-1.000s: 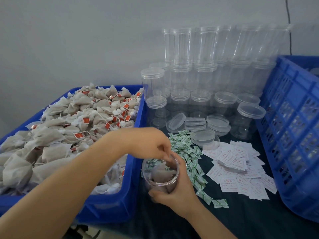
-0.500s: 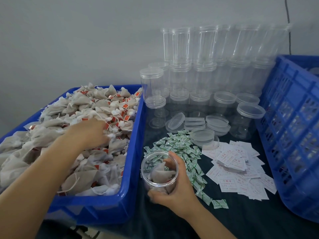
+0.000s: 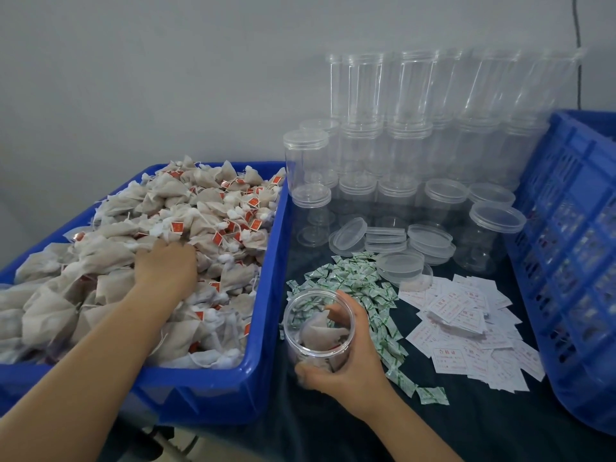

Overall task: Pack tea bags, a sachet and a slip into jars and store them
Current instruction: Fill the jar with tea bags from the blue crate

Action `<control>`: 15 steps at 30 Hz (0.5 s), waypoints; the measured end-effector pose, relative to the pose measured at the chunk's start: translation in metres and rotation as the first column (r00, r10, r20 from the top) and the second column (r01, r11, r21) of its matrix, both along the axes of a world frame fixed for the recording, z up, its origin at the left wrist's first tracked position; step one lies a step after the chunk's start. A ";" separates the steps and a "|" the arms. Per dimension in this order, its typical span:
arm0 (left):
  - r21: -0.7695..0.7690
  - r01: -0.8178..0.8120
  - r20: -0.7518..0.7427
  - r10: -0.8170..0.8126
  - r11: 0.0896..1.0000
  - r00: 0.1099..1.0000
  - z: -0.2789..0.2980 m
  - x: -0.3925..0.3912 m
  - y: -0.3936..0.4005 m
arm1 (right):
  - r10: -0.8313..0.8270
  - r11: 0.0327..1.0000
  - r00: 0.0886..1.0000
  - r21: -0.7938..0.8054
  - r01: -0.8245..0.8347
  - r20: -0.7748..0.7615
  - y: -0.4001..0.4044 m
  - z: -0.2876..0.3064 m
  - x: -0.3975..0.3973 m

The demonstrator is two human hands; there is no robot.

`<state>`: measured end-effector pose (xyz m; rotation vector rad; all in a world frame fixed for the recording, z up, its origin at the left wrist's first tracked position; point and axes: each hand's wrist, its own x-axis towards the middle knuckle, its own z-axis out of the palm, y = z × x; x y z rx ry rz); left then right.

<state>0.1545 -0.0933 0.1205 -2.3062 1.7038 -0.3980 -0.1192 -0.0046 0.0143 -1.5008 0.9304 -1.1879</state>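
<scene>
A clear open jar with a few tea bags inside stands on the dark cloth, and my right hand grips its side. My left hand reaches into the blue bin and lies on the heap of tea bags, fingers down among them; what they hold is hidden. Green-and-white sachets lie in a pile just behind the jar. White slips with red print are spread to its right.
Stacks of empty clear jars stand against the wall, with loose lids in front of them. A blue slatted crate stands at the right edge. The bin's front wall overhangs the table's edge.
My left hand has left the jar's mouth and moved left into the bin, then a little further over the tea bags. My right hand and the jar have stayed put.
</scene>
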 end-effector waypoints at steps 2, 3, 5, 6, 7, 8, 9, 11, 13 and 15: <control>0.005 -0.021 0.033 0.021 1.000 0.999 -0.002 -0.002 -0.002 | -0.001 1.000 1.000 -0.009 0.001 0.005 -0.001 0.000 0.001; 0.006 -0.030 0.044 0.030 1.000 0.999 -0.003 -0.004 -0.003 | -0.003 1.000 1.000 -0.012 0.003 0.008 -0.001 0.000 0.001; -0.007 -0.040 0.051 0.041 0.999 0.998 -0.004 -0.006 -0.005 | -0.003 1.000 1.000 -0.011 0.003 0.013 -0.001 -0.002 0.001; -0.021 -0.038 0.050 0.039 0.999 0.998 -0.004 -0.006 -0.006 | -0.003 1.000 1.000 -0.007 0.003 0.015 -0.001 -0.002 0.001; -0.035 -0.034 0.046 0.035 0.999 0.998 -0.005 -0.005 -0.007 | -0.005 1.000 1.000 -0.006 0.005 0.014 -0.001 -0.003 0.001; -0.050 -0.028 0.040 0.030 0.998 0.999 -0.005 -0.004 -0.007 | -0.011 1.000 1.000 -0.009 0.011 0.011 -0.001 -0.003 0.001; -0.065 -0.025 0.031 0.027 0.998 0.999 -0.005 -0.002 -0.006 | -0.017 1.000 1.000 -0.015 0.017 0.007 -0.002 -0.003 0.001; -0.083 -0.021 0.008 0.022 0.996 1.000 -0.005 -0.001 -0.006 | -0.020 1.000 1.000 -0.020 0.020 0.007 -0.002 -0.004 0.002; -0.096 -0.017 -0.012 0.016 0.995 1.000 -0.004 -0.002 -0.005 | -0.021 1.000 1.000 -0.022 0.021 0.012 -0.002 -0.005 0.002; -0.121 -0.003 -0.028 -0.001 0.993 1.000 -0.004 -0.002 -0.004 | -0.022 0.999 0.999 -0.022 0.022 0.023 -0.002 -0.006 0.002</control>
